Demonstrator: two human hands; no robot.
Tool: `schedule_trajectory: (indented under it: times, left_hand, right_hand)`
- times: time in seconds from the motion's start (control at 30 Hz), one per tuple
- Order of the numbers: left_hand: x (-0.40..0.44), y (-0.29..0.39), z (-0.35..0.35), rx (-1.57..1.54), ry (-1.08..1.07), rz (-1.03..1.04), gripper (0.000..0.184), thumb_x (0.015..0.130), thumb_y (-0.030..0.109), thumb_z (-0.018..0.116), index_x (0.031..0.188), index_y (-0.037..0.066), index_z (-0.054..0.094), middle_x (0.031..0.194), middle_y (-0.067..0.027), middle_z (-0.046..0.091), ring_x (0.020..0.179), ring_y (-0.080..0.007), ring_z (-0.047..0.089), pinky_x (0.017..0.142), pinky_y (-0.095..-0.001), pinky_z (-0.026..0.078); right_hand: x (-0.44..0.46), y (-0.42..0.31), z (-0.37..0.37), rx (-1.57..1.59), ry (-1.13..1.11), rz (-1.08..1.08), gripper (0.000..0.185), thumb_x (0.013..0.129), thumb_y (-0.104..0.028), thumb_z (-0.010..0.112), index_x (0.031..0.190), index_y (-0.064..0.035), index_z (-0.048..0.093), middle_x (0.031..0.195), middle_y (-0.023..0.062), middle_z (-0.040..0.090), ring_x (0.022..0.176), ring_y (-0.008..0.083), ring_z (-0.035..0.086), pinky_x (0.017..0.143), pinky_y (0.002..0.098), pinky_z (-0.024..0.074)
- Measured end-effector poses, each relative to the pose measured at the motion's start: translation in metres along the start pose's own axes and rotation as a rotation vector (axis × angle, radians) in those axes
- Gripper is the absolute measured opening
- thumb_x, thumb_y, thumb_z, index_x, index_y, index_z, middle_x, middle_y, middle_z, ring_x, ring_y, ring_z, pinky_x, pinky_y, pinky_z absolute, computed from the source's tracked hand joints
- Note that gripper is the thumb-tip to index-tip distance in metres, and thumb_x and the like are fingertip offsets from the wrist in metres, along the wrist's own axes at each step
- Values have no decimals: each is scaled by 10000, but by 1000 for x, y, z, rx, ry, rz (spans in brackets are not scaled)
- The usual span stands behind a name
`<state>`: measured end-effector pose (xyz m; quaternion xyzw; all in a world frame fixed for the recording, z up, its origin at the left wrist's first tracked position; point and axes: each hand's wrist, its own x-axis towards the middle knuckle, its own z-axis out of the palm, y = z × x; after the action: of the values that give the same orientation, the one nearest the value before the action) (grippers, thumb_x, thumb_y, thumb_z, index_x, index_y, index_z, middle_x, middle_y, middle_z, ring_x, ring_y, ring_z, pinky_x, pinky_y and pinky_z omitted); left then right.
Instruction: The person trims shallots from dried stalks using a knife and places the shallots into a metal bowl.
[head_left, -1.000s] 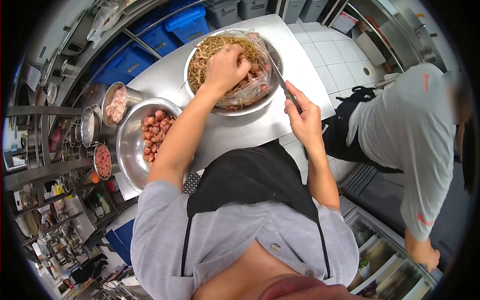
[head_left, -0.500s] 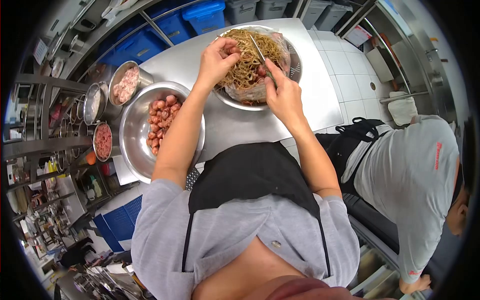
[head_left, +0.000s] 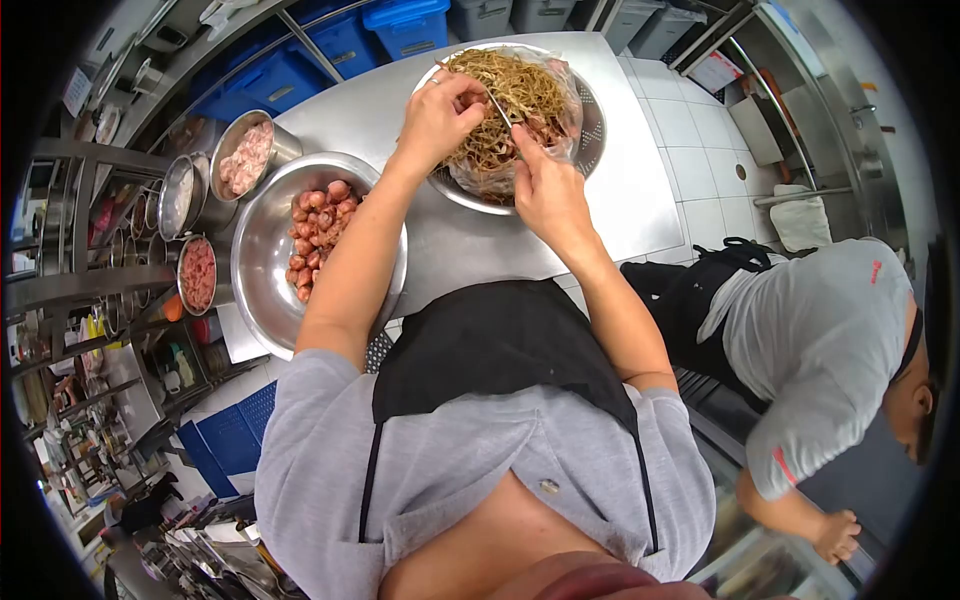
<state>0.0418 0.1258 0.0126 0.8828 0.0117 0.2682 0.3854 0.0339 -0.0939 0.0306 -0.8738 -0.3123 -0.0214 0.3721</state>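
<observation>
A perforated metal colander (head_left: 593, 125) holds a clear plastic bag (head_left: 487, 182) full of dry, straw-like stalks (head_left: 525, 85) with reddish shallots among them. Over its left side my left hand (head_left: 437, 122) is closed, fingers pinched round a shallot that is mostly hidden by them. My right hand (head_left: 553, 195) grips a small knife (head_left: 499, 108), its blade pointing up and left, close to the left fingertips. The knife's handle is covered by my palm. To the left, a large steel bowl (head_left: 262, 245) contains a heap of loose shallots (head_left: 318, 235), partly behind my left forearm.
The steel table (head_left: 630, 160) carries the colander and bowl. Left of the bowl stand a pot of pale raw meat (head_left: 246, 160) and a container of minced meat (head_left: 198, 275). Blue bins (head_left: 408, 28) line the back. A co-worker in a grey shirt (head_left: 815, 335) bends at the right.
My right hand has shifted left, bringing the knife blade beside my left fingers. The co-worker has leaned lower, with an arm moved inward.
</observation>
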Motion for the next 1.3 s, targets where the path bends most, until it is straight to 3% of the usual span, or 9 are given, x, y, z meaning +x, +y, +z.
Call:
schedule_trajectory:
  times: [0.3, 0.5, 0.67, 0.87, 0.9, 0.93, 1.17, 1.23, 1.3]
  left_hand:
    - [-7, -11, 7, -157, -26, -98, 240, 890, 83, 755, 1113, -6, 748, 992, -74, 735, 813, -168, 729, 745, -318, 610]
    - [-29, -15, -23, -1031, 6, -392, 338, 931, -26, 655, 1268, -17, 684, 1059, -71, 703, 952, -188, 720, 850, -345, 620]
    - [-93, 0, -123, -407, -77, -628, 245, 940, 103, 693, 1143, -22, 752, 880, -1, 659, 761, -98, 597, 697, -270, 482]
    - [-133, -2, -146, 486, -130, -298, 191, 868, 155, 749, 994, 14, 778, 969, -168, 741, 865, -318, 707, 793, -413, 561]
    - [-123, 3, -136, 422, -103, -307, 195, 872, 153, 748, 1008, 18, 780, 974, -168, 739, 880, -322, 706, 812, -417, 558]
    - [-110, 14, -124, 359, -75, -317, 198, 876, 151, 747, 1022, 22, 782, 979, -168, 738, 895, -325, 705, 830, -420, 555]
    - [-14, 52, 16, 201, -317, 382, 227, 879, 77, 739, 1096, 24, 781, 1103, -133, 734, 1037, -349, 679, 921, -433, 560]
    - [-1, 51, 54, 314, -385, 435, 247, 861, 99, 743, 1097, 32, 775, 1139, -136, 721, 1081, -360, 655, 940, -454, 552]
    - [11, 40, 65, 464, -432, 398, 289, 841, 122, 744, 1117, 40, 763, 1163, -144, 704, 1118, -372, 630, 956, -475, 543]
  right_hand:
    - [16, 9, 28, 6, -10, -53, 447, 916, -25, 593, 1355, 19, 661, 839, 342, 706, 804, 512, 723, 803, 590, 571]
    - [22, 1, 12, 42, -101, 112, 459, 966, -109, 582, 1415, -113, 675, 1008, 315, 731, 937, 514, 709, 897, 581, 538]
    - [-9, 4, -25, 203, -16, 67, 472, 977, -80, 648, 1447, -120, 671, 1099, 223, 782, 766, 239, 760, 777, 330, 574]
    - [-30, 36, -37, 303, 70, 210, 463, 1000, -28, 625, 1463, -47, 647, 1111, 109, 819, 860, 76, 680, 795, 257, 550]
    - [-29, 43, -35, 321, 94, 197, 463, 1003, -27, 623, 1465, -37, 643, 1096, 110, 819, 873, 71, 678, 797, 251, 548]
    - [-28, 42, -37, 340, 130, 212, 424, 980, -111, 642, 1397, -52, 684, 1143, 239, 768, 949, 382, 782, 868, 395, 589]
    - [-22, 63, -1, 309, 253, 194, 531, 984, -139, 634, 1504, -60, 564, 1027, 296, 747, 842, 429, 755, 800, 467, 583]
    - [-22, 59, 1, 301, 246, 289, 563, 1002, -128, 642, 1555, -113, 537, 1263, 166, 763, 762, 193, 717, 787, 363, 578]
    - [-22, 65, 10, 270, 269, 300, 584, 1004, -133, 631, 1574, -115, 505, 1272, 190, 748, 759, 255, 731, 792, 402, 585]
